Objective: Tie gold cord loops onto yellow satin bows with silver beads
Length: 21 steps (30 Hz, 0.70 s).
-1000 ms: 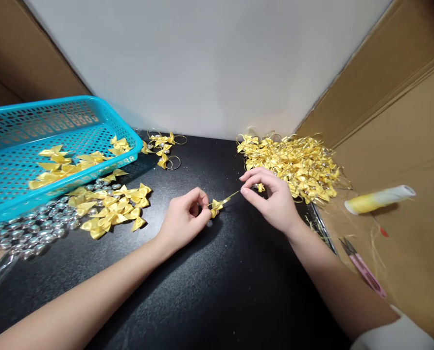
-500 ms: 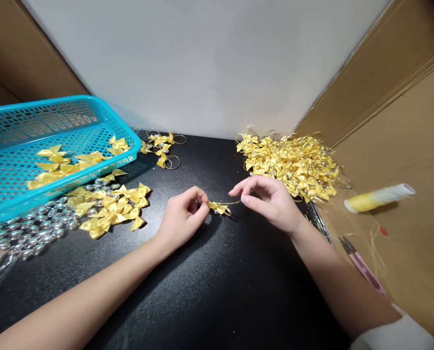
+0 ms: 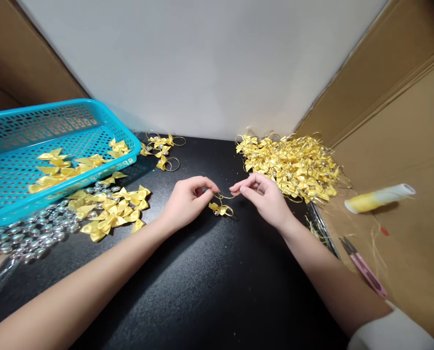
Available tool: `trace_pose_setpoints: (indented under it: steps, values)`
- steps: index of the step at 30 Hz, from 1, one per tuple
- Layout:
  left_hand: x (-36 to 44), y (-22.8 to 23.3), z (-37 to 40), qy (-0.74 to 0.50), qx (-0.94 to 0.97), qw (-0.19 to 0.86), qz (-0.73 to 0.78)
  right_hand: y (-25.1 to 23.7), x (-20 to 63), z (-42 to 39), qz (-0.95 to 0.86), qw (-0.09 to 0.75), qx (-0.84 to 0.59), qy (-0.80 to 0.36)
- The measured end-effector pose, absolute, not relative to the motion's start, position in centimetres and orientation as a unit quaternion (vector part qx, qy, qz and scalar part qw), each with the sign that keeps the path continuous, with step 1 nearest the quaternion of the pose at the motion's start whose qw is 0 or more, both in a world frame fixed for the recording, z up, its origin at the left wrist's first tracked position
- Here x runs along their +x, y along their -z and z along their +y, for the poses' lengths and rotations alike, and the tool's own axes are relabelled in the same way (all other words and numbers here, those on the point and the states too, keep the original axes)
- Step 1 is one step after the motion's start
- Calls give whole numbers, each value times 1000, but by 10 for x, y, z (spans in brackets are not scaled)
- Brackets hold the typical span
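Over the middle of the black table, my left hand (image 3: 189, 201) pinches one end of a thin gold cord (image 3: 222, 197) between thumb and forefinger. My right hand (image 3: 264, 197) is closed on the other end, so the cord runs between both hands with a small loop in it. Just below the cord is a yellow ribbon bow (image 3: 220, 209) with a silver bead and a gold ring at its right side. Whether the bow rests on the table or hangs from the cord, I cannot tell.
On the left, a blue basket (image 3: 118, 121) holds yellow bows; loose bows (image 3: 112, 211) and silver beads (image 3: 30, 231) lie before it. Several beaded bows (image 3: 162, 146) lie behind. A large heap of bows (image 3: 293, 167), a yellow-white tube (image 3: 379, 198) and pink thread snips (image 3: 364, 270) are at right.
My left hand has let go of the bow's edge and risen slightly right onto the cord. My right hand has shifted a little left. A loop now shows in the cord above the bow.
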<state>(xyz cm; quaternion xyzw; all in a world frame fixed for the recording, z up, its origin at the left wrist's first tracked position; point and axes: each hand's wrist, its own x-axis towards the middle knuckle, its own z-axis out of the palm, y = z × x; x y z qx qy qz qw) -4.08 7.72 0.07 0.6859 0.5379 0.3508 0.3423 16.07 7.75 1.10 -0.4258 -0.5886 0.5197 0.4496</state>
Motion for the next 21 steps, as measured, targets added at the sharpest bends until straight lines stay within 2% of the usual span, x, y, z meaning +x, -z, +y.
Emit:
trace_pose_setpoints:
  steps: [10, 14, 21]
  values:
    - [-35, -7, 115, -149, 782, 417, 437, -25, 180, 87, -580, 449, -445, -514]
    - [-38, -10, 114, -122, 801, 423, 406, -30, 186, 91, -601, 434, -455, -493]
    - [-44, -13, 110, -114, 837, 381, 377, -31, 194, 95, -639, 360, -511, -448]
